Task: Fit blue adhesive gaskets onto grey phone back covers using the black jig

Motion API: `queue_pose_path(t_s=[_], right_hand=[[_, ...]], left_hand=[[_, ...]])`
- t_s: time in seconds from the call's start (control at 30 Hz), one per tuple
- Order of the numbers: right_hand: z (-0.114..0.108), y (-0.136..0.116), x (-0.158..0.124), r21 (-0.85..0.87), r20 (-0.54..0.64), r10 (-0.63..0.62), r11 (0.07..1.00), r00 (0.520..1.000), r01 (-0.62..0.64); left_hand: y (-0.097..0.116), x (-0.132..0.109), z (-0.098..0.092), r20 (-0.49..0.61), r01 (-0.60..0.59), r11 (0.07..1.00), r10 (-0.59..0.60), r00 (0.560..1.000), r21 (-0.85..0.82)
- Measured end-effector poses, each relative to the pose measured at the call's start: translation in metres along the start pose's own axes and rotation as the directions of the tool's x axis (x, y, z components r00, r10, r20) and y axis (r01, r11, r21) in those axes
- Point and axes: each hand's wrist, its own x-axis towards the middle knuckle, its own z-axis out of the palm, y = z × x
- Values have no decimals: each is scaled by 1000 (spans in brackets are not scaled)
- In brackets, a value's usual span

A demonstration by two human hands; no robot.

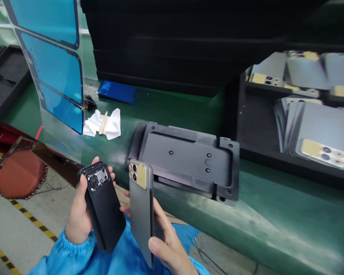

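Observation:
My left hand (79, 214) is wrapped round a small stack of black phones (109, 210), tilted toward me. The top one shows a camera area with bare metal parts at its upper end. Just to its right, my right hand (170, 233) grips a grey phone back cover (141, 219) by its edges, held nearly upright. It has several lens rings and a yellow film patch at the top; a dark layer shows along its right edge. Beyond both hands, a black fixture (186, 152) with a phone-shaped recess lies on the green bench (263, 221).
Black trays (258, 130) at the right hold several grey back covers (323, 126). A sheet of blue adhesive frames (54, 72) hangs at the left. Behind lie white paper (114, 124) with a wooden stick (103, 123) and a blue-filmed phone (117, 91). A red stool (23, 173) stands below left.

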Motion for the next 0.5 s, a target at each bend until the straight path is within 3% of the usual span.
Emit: queue_pose_path(t_s=[0.23, 0.5], right_hand=[[2, -1, 4, -32, -11, 23, 999, 1000, -23], [3, 0, 5, -33, -33, 54, 998, 998, -55]], left_hand=[[-1, -4, -4, 34, 6, 999, -8, 999, 40], [0, -6, -1, -70, 21, 999, -17, 997, 47]])
